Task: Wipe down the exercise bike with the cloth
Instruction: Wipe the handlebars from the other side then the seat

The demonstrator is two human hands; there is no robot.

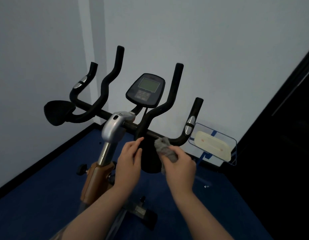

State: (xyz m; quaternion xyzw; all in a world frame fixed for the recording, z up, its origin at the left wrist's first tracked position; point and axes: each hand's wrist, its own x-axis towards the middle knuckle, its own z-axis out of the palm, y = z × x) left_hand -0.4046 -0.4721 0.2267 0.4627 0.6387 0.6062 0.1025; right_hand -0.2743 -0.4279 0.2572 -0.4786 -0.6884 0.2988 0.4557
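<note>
A crumpled grey cloth (165,148) sits bunched against the black padded handlebar (176,141) of the exercise bike (113,129), at the lower right bend of the bar, just right of the centre stem. The right hand (180,168) grips the lower end of the cloth, fingers curled around it, so the top of the wad presses on the bar. The left hand (129,161) is just beside it, holding nothing, its fingers fairly straight and its fingertips touching or almost touching the black bar near the stem. Further out, four black grips rise from the bar around a dark oval console with a greyish-green screen (146,90), above a silver stem cover and a brown frame. The bike stands on a dark blue floor (46,205) in a corner of pale walls. By judgement, the wiping is at an early or middle stage: only this stretch of handlebar is being worked, and the console, upper grips and frame look untouched, though cleanliness cannot be told.
</note>
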